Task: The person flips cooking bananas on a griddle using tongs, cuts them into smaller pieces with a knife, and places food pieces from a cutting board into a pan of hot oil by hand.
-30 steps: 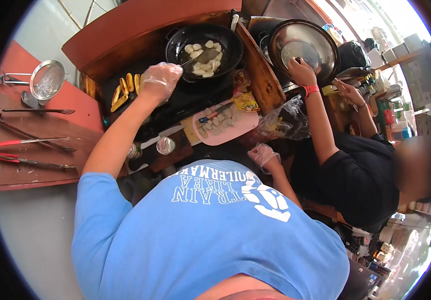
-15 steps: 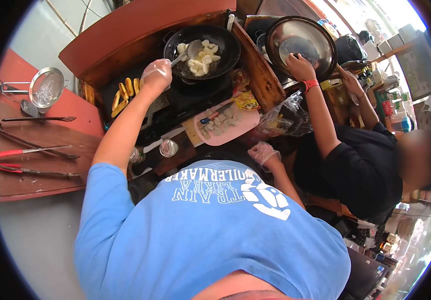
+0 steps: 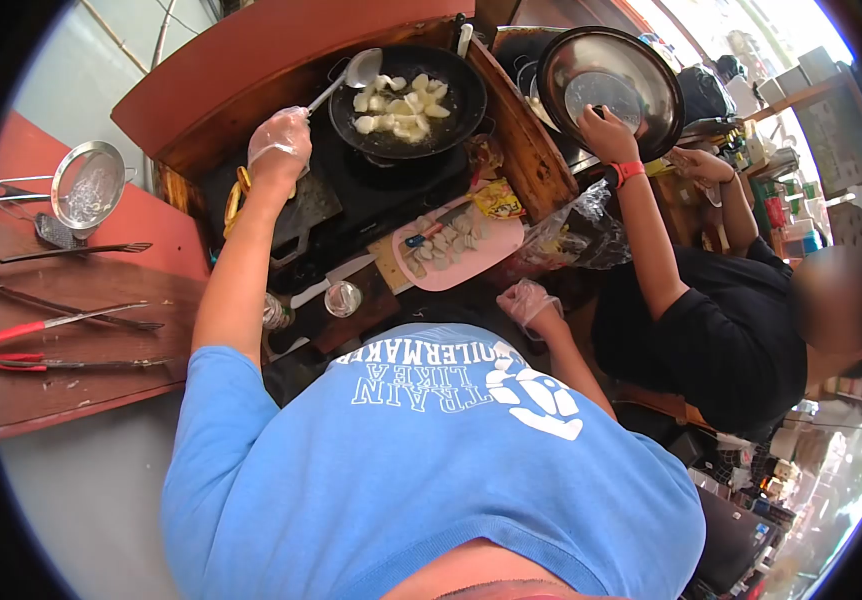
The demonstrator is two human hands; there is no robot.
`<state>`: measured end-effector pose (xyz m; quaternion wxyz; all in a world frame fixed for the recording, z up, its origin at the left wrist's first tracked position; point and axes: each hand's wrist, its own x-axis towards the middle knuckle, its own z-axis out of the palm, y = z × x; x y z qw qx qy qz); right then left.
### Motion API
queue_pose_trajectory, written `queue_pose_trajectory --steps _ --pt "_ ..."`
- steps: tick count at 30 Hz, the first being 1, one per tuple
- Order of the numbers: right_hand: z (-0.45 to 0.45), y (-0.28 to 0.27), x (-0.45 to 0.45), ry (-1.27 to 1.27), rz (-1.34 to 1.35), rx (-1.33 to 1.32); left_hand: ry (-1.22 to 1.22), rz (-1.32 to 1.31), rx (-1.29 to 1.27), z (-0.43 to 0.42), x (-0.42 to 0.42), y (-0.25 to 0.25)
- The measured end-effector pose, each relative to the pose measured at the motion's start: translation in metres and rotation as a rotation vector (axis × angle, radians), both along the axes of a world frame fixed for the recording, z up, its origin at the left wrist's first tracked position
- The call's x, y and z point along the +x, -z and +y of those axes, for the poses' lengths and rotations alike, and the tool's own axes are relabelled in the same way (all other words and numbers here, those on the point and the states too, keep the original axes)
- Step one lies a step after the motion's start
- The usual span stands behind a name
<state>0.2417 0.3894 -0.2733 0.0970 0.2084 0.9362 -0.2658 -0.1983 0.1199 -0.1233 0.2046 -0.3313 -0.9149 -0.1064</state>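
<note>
My left hand [image 3: 281, 148], in a clear plastic glove, is closed round the handle of a metal ladle [image 3: 364, 68]. The ladle's bowl is raised over the left rim of a black wok [image 3: 461, 125]. Pale, whitish food pieces [image 3: 409, 112] lie in oil in the wok. My right hand [image 3: 529, 303], also gloved, is held near my belly with its fingers curled in and nothing visible in them. Just beyond it is a pink cutting board [image 3: 471, 262] with greyish slices [image 3: 441, 245] and a blue-and-red handled tool [image 3: 419, 239].
A co-worker in black at right holds a large metal lid [image 3: 576, 75]. Browned food pieces [image 3: 232, 208] are behind my left forearm. A knife [image 3: 336, 279] and glass jar [image 3: 342, 298] are near me. Tongs [image 3: 66, 318] and a strainer [image 3: 89, 190] lie at left.
My left hand has drawn the ladle up and left, out of the food to above the wok's rim. The food pieces are more spread out. My right hand has stayed in place.
</note>
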Motion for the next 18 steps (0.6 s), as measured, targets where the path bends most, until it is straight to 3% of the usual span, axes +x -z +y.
queue_pose_trajectory --steps 5,11,14,18 --pt "-0.002 -0.010 -0.017 -0.039 -0.092 -0.021 -0.003 0.014 -0.042 -0.012 -0.006 0.015" --pt "-0.010 -0.008 -0.022 -0.032 0.004 -0.028 -0.028 -0.123 0.047 0.003 0.008 0.037" --pt "-0.011 -0.011 -0.026 -0.021 -0.135 -0.055 -0.047 -0.121 0.078 0.004 0.006 0.037" --pt "-0.012 -0.008 -0.020 -0.010 -0.055 -0.045 -0.056 -0.119 0.111 0.000 0.006 0.023"
